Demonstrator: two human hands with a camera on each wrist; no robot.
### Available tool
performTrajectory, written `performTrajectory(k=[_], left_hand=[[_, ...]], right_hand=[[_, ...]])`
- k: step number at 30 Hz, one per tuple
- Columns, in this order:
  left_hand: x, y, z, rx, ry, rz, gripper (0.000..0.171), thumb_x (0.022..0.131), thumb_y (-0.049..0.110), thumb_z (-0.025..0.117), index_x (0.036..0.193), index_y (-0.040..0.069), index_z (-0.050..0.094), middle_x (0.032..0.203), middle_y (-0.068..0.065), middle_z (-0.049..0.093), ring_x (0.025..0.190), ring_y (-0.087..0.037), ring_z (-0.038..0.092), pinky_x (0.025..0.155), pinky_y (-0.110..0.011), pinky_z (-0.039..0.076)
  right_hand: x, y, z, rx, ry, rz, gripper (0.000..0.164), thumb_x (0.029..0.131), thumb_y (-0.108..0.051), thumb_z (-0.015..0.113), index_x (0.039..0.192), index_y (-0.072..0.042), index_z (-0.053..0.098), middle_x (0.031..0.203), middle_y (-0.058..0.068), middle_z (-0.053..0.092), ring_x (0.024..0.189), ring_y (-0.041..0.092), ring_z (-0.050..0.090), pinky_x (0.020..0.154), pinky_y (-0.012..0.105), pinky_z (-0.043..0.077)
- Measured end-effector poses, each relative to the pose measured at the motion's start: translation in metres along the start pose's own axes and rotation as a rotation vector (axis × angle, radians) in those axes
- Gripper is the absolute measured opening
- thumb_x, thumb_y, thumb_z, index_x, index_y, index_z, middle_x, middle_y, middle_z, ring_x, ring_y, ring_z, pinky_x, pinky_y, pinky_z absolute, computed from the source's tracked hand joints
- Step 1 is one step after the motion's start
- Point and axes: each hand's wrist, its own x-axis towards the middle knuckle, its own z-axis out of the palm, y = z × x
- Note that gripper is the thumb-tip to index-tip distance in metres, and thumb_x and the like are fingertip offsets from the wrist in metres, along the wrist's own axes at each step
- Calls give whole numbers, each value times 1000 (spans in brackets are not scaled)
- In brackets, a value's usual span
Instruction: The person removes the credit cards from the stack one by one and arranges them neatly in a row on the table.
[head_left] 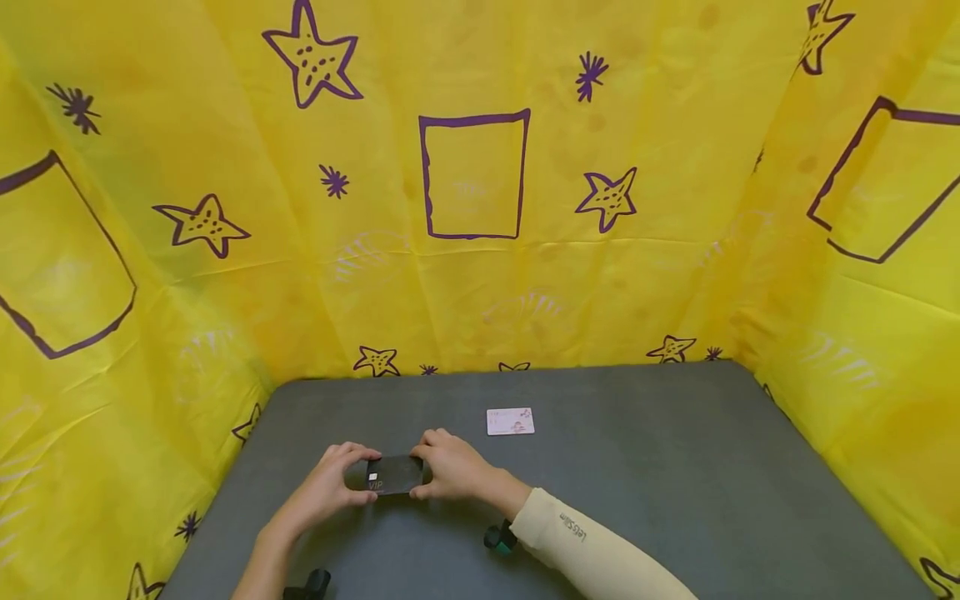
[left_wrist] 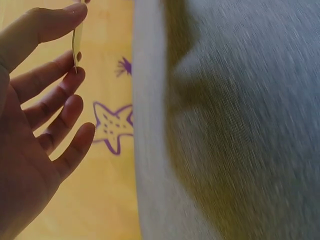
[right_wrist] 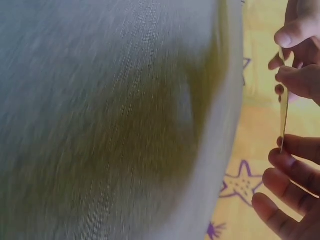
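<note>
Both hands hold a dark card (head_left: 397, 473) between them, marked "VIP" and with a small chip square, over the grey table. The left hand (head_left: 327, 482) pinches its left end between thumb and fingers. At the other end, the right hand (head_left: 453, 467) pinches with thumb and index finger. The wrist views catch the card's thin edge (left_wrist: 76, 47) nearly side-on, raised off the table and slightly bowed. In the right wrist view, fingers of both hands touch this edge (right_wrist: 284, 112). Beyond the right hand, a white card with pink print (head_left: 511, 422) lies flat.
The grey table (head_left: 637, 467) spans the front. Yellow cloth (head_left: 480, 300) with purple stars and frames hangs around its back and sides. A black device (head_left: 309, 585) is near the left wrist, and another dark-green one (head_left: 500, 537) sits by the right sleeve.
</note>
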Motion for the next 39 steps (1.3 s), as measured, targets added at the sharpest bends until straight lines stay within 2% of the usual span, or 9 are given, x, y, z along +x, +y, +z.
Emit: performTrajectory(k=[6,14,19,24,34,39], left_hand=[[-10,-13,-5,16,-5,-14,49,67,23,88,110,15,68,110,2,62,107,-24,48,85,-40,44],[-20,-26,-8,26,-75,-20,48,64,22,88,108,16,67,109,3,63,107,-25,47,86,-39,43],[-25,-34,-9,28,-51,-32,49,63,21,88,107,16,68,108,2,64,104,-24,47,83,-36,42],[-26,-41,-9,33,-48,-42,50,62,20,89,107,16,68,108,1,65,103,-24,47,82,-36,42],[-28,-56,-2,60,-131,-12,51,60,23,89,106,13,69,106,0,65,99,-22,49,81,-31,44],[-26,-59,-4,40,-163,-49,51,62,22,89,108,12,68,108,-1,64,100,-22,49,81,-30,44]], right_hand=[[11,-15,12,-34,-4,4,51,76,-49,78,114,-16,70,95,-6,56,80,6,45,65,15,35],[20,-28,29,-70,-33,12,50,76,-52,76,114,-19,69,94,-8,55,81,5,46,66,16,36],[25,-36,36,-69,-38,26,50,77,-54,75,113,-21,69,95,-9,55,82,4,46,67,16,37],[30,-44,42,-84,-41,57,49,77,-55,75,113,-22,69,96,-10,55,84,4,48,69,17,39],[32,-52,57,-98,-109,93,47,77,-57,74,110,-24,70,96,-10,56,84,5,50,70,20,41],[37,-56,57,-119,-127,106,46,76,-58,75,109,-25,71,98,-11,57,85,5,49,69,21,40]])
